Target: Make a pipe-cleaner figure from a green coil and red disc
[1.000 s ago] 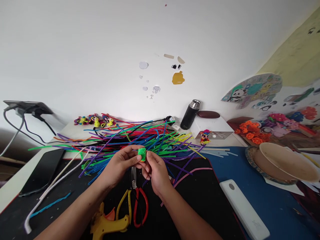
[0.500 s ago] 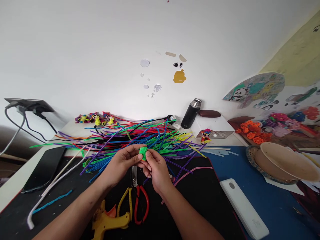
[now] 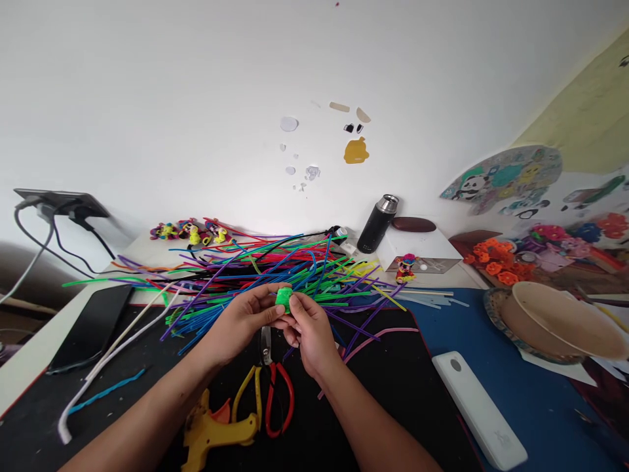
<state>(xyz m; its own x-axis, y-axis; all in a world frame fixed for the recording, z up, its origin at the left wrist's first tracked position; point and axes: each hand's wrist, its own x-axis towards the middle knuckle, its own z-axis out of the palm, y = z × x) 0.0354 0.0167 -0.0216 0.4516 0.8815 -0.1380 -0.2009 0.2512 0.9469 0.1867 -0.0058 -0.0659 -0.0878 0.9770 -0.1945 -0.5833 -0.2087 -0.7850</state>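
A small bright green piece of coiled pipe cleaner [image 3: 284,299] is pinched between my two hands above the black mat. My left hand [image 3: 248,318] grips its left side, thumb in front. My right hand [image 3: 311,328] closes on its right side with thumb and fingers. The fingertips behind the piece are partly hidden. Just beyond lies a loose heap of coloured pipe cleaners [image 3: 211,288]. Below my hands rest scissors with red handles [image 3: 285,400], yellow-handled pliers [image 3: 256,393] and a yellow glue gun [image 3: 221,436].
On the left are a dark phone [image 3: 91,328] and a blue twisted stem [image 3: 105,392]. A black thermos [image 3: 377,224], a white box [image 3: 422,249] and a small figure [image 3: 405,269] stand at the back. To the right are a white power bank [image 3: 479,410] and a beige bowl [image 3: 565,321].
The view has shifted slightly. Both hands still hold the green piece, which looks turned a little, its orange-tinged lower edge less visible now.
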